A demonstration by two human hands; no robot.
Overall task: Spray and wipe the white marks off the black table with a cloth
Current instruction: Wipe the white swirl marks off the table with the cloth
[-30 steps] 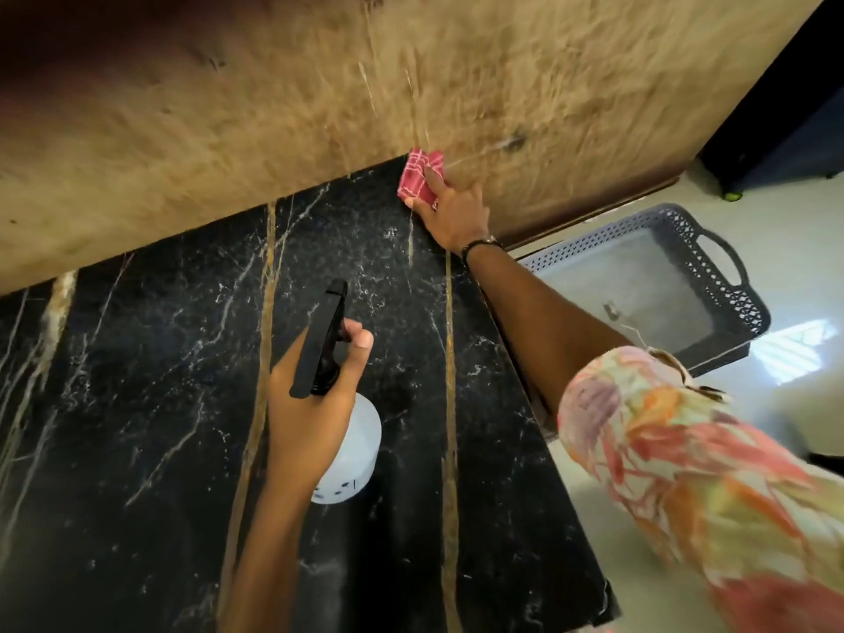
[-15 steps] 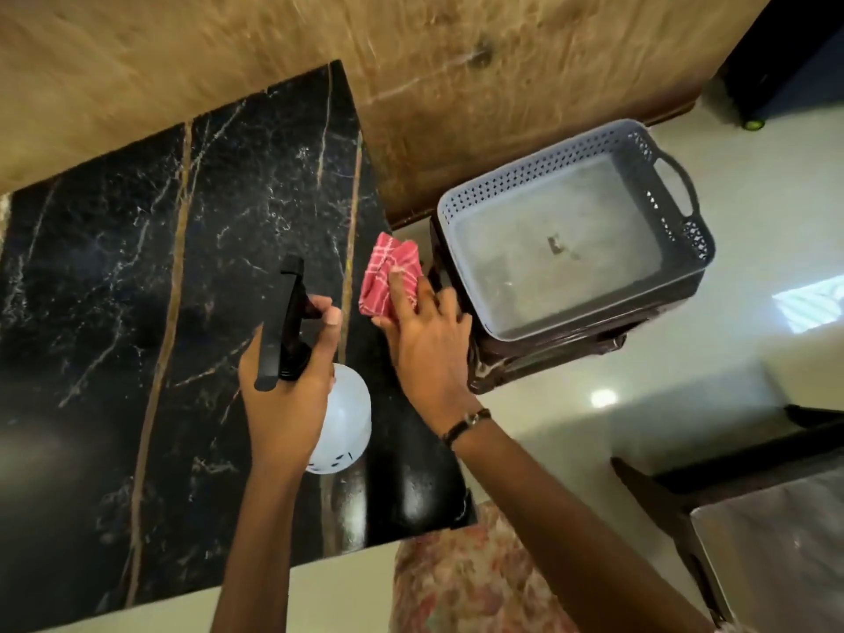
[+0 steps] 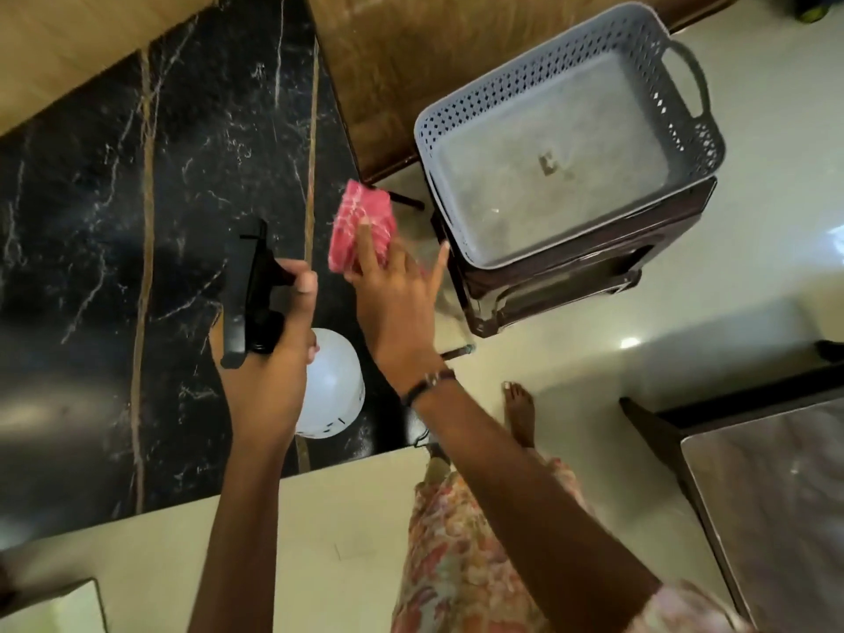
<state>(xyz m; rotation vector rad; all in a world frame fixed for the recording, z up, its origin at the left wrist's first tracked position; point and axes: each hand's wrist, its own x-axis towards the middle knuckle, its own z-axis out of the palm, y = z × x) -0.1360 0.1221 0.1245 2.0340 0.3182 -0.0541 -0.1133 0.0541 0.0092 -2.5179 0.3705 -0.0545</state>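
Observation:
The black table has gold lines and white veins and fills the left half of the view. My left hand grips a spray bottle above the table's near right corner. The bottle has a black trigger head and a round white body. My right hand holds a folded red cloth at the table's right edge. Its index finger lies along the top of the cloth, and the little finger is spread out. The cloth is blurred and reaches past the edge. My thumb is hidden.
A grey perforated basket sits on a dark brown stool just right of the table. A wooden panel stands behind. My bare foot is on the pale floor. A steel-topped table is at the lower right.
My right hand drew the cloth from the table's far edge back along the right side to the edge near the basket. The view swung right and down. The bottle stayed in my left hand.

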